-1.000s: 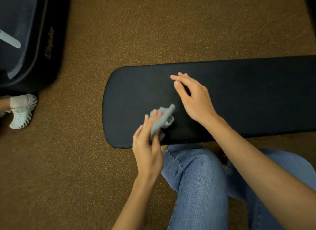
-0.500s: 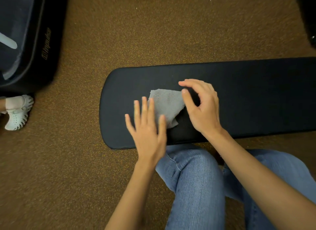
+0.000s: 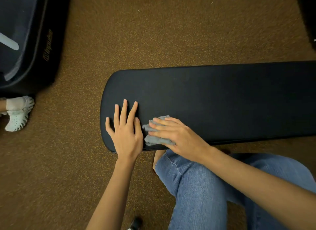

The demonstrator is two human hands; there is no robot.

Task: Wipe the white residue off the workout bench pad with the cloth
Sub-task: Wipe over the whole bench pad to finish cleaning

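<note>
My right hand [image 3: 172,134] presses flat fingers on the bunched cloth [image 3: 157,140] near the pad's [image 3: 222,99] left end; my left hand [image 3: 125,132] lies open just beside it. The pad's long axis runs right, so I'd wipe that way; I see no residue

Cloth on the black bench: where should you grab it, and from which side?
Probably the bunched edge of the cloth that sticks out toward the left hand, taken from the left. The right hand lies flat over the rest, pressing it on the pad, so only that crumpled, raised fringe is free to pinch.
</note>
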